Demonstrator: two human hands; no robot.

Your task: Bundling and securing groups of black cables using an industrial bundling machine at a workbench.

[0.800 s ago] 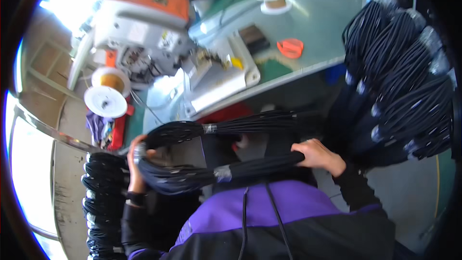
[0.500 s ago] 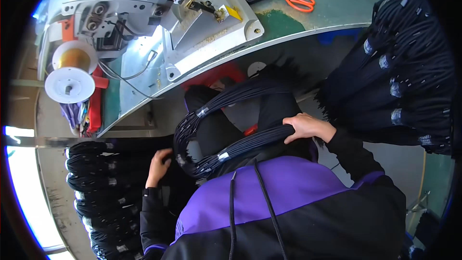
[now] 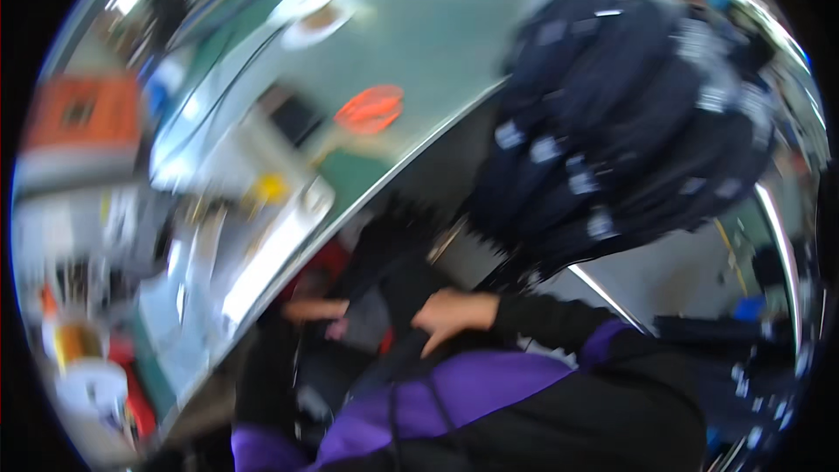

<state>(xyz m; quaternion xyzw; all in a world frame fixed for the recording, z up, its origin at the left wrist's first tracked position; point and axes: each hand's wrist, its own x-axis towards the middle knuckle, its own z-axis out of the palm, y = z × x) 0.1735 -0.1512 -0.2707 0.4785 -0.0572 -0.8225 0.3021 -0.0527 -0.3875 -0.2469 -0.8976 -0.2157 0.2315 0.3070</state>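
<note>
While blur smears the view, the left hand (image 3: 319, 308) and right hand (image 3: 459, 315) are near a black cord bundle (image 3: 384, 238).
From the right hand, the bundle lies at eleven o'clock and the left hand at nine; I cannot tell whether the fingers are apart or clamped on the cords. Orange scissors (image 3: 371, 112) lie farther out at eleven on the tabletop (image 3: 428, 26), clustered black bundles (image 3: 612, 122) at one.

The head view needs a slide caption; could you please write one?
Amid motion blur, left hand and right hand beside a workbench, black cord bundles upper right.
</note>
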